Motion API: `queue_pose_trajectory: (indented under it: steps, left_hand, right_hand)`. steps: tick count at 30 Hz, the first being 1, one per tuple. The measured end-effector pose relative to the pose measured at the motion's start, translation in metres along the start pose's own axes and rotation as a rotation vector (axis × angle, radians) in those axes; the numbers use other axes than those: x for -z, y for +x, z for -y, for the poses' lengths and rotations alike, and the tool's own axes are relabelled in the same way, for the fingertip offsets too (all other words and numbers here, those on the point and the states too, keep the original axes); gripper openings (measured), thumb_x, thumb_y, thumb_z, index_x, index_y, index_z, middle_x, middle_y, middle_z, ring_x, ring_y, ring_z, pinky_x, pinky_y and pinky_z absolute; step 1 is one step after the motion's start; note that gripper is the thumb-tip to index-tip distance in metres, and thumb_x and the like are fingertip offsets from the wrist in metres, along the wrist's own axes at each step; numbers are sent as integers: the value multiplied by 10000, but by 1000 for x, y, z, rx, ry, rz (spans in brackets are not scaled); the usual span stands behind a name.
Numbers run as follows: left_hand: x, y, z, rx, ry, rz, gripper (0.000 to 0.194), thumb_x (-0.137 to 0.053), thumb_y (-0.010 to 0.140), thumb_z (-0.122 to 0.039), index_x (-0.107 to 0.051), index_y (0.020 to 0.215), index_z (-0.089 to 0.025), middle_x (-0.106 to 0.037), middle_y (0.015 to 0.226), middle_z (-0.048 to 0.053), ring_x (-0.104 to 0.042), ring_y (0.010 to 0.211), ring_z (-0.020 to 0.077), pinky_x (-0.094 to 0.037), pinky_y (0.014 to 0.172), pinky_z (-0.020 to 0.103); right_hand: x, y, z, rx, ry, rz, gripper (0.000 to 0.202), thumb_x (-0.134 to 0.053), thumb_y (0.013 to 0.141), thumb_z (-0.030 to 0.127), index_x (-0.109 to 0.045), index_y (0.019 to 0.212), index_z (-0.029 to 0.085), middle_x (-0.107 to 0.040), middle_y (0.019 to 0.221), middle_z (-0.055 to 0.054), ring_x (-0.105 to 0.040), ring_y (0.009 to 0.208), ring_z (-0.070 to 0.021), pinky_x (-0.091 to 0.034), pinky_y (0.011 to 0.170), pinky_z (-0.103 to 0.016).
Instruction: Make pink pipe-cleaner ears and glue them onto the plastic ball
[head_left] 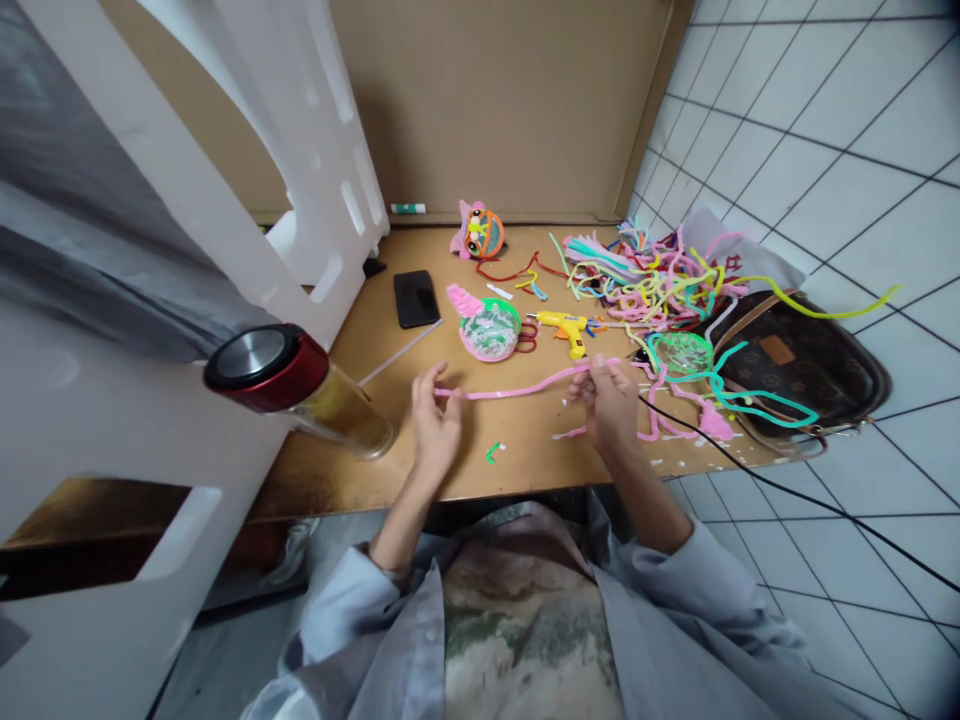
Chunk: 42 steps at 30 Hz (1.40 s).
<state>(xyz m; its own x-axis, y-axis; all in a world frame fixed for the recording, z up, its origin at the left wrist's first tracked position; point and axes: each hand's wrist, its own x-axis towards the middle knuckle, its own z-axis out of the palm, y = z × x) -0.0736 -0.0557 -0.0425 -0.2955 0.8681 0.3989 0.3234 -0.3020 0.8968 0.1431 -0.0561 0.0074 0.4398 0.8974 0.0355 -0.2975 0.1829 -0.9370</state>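
Observation:
A pink pipe cleaner (517, 392) runs nearly straight between my two hands above the table. My left hand (435, 425) has its left end between thumb and fingers, which curl loosely around it. Near the other end, my right hand (609, 405) pinches the pipe cleaner between thumb and fingertips. Just beyond it lie a round pink-and-green piece (489, 330) with a fuzzy pink tuft and a yellow glue gun (566, 330). Red-handled scissors (527, 338) sit partly hidden beside the round piece. A short green scrap (493, 453) rests between my forearms.
A glass bottle with a red lid (300, 390) stands at left, near a black phone (415, 299). A heap of colourful pipe cleaners (652, 275) and a brown bag (810, 360) occupy the right. A black cord (750, 470) crosses the table's right edge. An owl-like craft (480, 232) sits behind.

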Motion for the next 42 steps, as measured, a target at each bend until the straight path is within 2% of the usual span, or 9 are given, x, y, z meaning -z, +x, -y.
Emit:
queue_pose_trajectory:
  steps: [4, 10, 15, 20, 23, 27, 30, 36, 42]
  left_hand:
    - [7, -9, -13, -288, 417, 24, 345, -577, 921, -331, -631, 1239, -209, -517, 1444, 158, -500, 1322, 309, -408, 1089, 519]
    - [9, -5, -40, -363, 319, -15, 392, -574, 946, -375, -580, 1304, -213, -555, 1365, 160, -540, 1285, 274, -444, 1036, 446]
    - [6, 8, -76, -571, 544, -110, 357, -605, 900, -268, -661, 1252, -268, -559, 1434, 128, -432, 1383, 339, -208, 1161, 553]
    - [-1, 23, -82, -479, 771, 121, 475, -471, 911, -97, -625, 1320, -283, -603, 1431, 113, -515, 1297, 307, -231, 1139, 580]
    - [1, 29, -73, -437, 781, 216, 487, -475, 920, -129, -576, 1383, -238, -599, 1424, 155, -545, 1265, 328, -302, 1102, 580]
    - [16, 32, -74, -456, 561, 33, 524, -625, 908, -357, -544, 1409, -225, -555, 1438, 169, -512, 1318, 333, -384, 1079, 509]
    - [24, 27, -82, -518, 469, -173, 448, -603, 932, -320, -581, 1373, -248, -534, 1441, 145, -476, 1360, 304, -352, 1119, 489]
    - [22, 14, -86, -558, 449, -80, 310, -580, 947, -258, -686, 1238, -273, -593, 1365, 105, -507, 1299, 312, -303, 1128, 525]
    - [35, 16, -97, -634, 386, -277, 326, -561, 936, -180, -701, 1215, -272, -553, 1353, 121, -505, 1291, 314, -339, 1102, 534]
  right_hand:
    - [-5, -6, -5, -39, -18, 102, 465, -781, 698, 618, -626, 666, 181, -599, 518, 27, -540, 447, -92, -432, 443, -220]
    - [-4, 0, -3, -56, -23, 126, 486, -774, 679, 648, -617, 640, 189, -549, 473, 43, -500, 423, -85, -399, 433, -215]
    - [-6, 1, -8, -94, -69, 212, 457, -790, 657, 620, -652, 752, 194, -662, 595, 11, -571, 477, -103, -445, 465, -224]
    - [-2, 3, -11, -34, -108, 218, 406, -795, 671, 573, -647, 764, 206, -710, 671, -1, -597, 528, -105, -480, 510, -231]
    - [5, 5, -10, -23, -117, 210, 374, -807, 664, 532, -660, 773, 206, -736, 711, -7, -605, 546, -103, -490, 525, -228]
    - [9, 6, -10, -24, -128, 228, 313, -791, 691, 473, -669, 769, 196, -734, 713, -7, -618, 559, -102, -498, 539, -227]
    - [6, 6, -12, -29, -146, 239, 271, -776, 699, 429, -674, 767, 187, -727, 699, -11, -619, 561, -102, -500, 549, -229]
    - [1, 13, -23, -14, -216, 195, 257, -757, 647, 399, -644, 751, 194, -683, 643, 15, -595, 536, -107, -482, 535, -234]
    - [14, 13, -33, 118, -510, 189, 100, -642, 728, 309, -652, 727, 210, -642, 610, 16, -573, 556, -141, -417, 530, -248]
